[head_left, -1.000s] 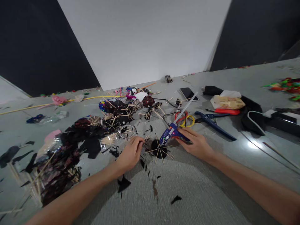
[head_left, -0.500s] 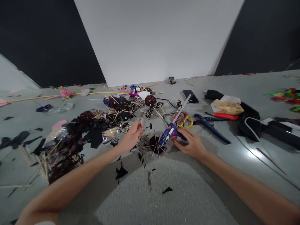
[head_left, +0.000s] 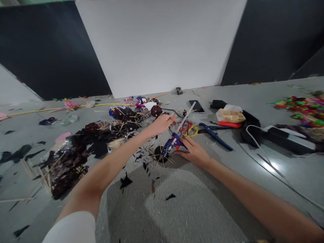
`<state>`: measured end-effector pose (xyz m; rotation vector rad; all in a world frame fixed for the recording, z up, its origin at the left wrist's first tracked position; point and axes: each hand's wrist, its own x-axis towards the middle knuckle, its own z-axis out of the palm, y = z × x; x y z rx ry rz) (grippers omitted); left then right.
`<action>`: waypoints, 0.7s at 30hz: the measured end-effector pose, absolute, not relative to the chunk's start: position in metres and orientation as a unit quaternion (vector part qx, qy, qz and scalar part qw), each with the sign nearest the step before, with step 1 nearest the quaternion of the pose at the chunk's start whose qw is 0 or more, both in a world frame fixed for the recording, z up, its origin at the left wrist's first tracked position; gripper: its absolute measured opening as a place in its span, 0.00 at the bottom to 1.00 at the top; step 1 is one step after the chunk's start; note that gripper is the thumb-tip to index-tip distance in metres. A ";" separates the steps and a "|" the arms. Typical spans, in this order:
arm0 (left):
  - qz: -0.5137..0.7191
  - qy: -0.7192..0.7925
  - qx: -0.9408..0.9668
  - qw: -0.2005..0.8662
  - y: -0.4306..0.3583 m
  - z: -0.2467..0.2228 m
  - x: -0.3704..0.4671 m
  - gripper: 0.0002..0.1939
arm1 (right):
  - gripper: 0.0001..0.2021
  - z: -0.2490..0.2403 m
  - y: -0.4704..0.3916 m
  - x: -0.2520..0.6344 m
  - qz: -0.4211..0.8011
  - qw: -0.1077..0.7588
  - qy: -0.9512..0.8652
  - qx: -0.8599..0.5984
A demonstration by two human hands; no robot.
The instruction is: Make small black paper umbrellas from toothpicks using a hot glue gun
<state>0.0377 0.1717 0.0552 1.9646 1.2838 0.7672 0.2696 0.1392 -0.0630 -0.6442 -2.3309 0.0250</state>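
My right hand (head_left: 193, 151) grips the handle of a blue glue gun (head_left: 170, 144), with a long clear glue stick (head_left: 186, 116) standing out of its back. The gun's nozzle end points down over a black disc (head_left: 158, 152) with thin wooden sticks radiating from it on the floor. Beyond the gun, my left hand (head_left: 162, 124) is raised with its fingers pinched together, close to the left of the glue stick. Whatever may be between those fingers is too small to make out. Red and yellow scissors handles (head_left: 191, 130) lie just behind the gun.
Several dark stick-and-cloth pieces (head_left: 126, 116) heap up left of centre. Blue pliers (head_left: 215, 135), a phone (head_left: 196, 106), a tissue pack (head_left: 231, 115) and an orange-handled cutter (head_left: 229, 124) lie at right. Black scraps (head_left: 126, 181) litter the near floor. A white panel (head_left: 162, 47) stands behind.
My left hand has moved right and farther away, from left of the disc to near the glue stick. My right hand keeps hold of the glue gun over the disc. The view has shifted slightly.
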 end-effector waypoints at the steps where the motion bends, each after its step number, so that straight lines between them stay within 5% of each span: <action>1: 0.272 0.483 0.759 0.342 0.173 0.056 0.037 0.39 | 0.30 -0.063 0.140 0.269 0.019 0.351 -0.903 -0.247; 7: 0.200 0.425 0.807 0.357 0.169 0.070 0.037 0.41 | 0.31 -0.069 0.143 0.269 0.054 0.337 -0.909 -0.238; 21: 0.221 0.405 0.845 0.271 0.151 0.068 0.051 0.24 | 0.24 -0.067 0.141 0.271 -0.066 0.253 -0.922 -0.286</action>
